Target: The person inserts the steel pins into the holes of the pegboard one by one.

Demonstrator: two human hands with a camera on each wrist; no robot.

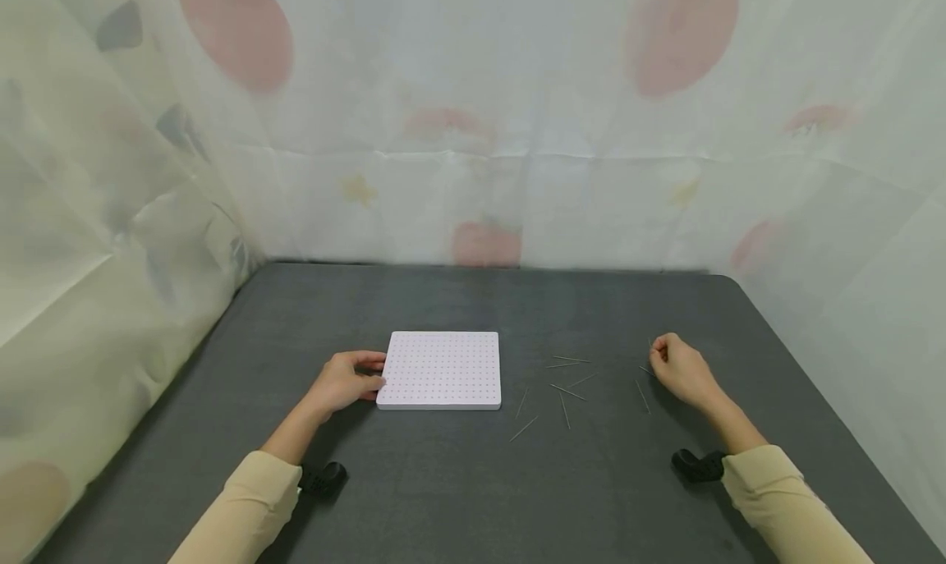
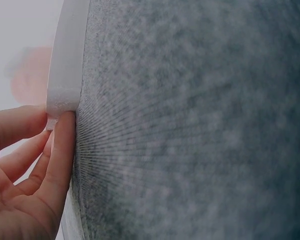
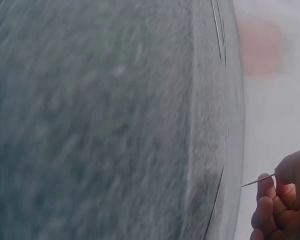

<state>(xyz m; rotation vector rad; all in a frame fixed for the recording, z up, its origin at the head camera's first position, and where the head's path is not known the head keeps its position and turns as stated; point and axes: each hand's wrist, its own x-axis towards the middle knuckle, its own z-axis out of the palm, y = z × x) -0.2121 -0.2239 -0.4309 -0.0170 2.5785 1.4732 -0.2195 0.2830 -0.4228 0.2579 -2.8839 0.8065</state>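
Observation:
A white board with rows of small holes (image 1: 443,371) lies on the dark table. My left hand (image 1: 342,382) grips its left edge; in the left wrist view the thumb and fingers (image 2: 64,150) meet at a corner of the white board (image 2: 67,60). On the right, my right hand (image 1: 680,371) is held above the table and pinches a thin metal needle (image 3: 257,180), its pointed end sticking out past the fingertips. Below that hand another needle (image 3: 215,202) lies on the cloth, and one more needle (image 1: 643,396) rests close by.
Several loose needles (image 1: 567,392) lie scattered on the dark table (image 1: 473,482) between the board and my right hand. A patterned white curtain (image 1: 576,203) hangs behind the table and along both sides. Black wrist mounts (image 1: 325,478) sit at both sleeves.

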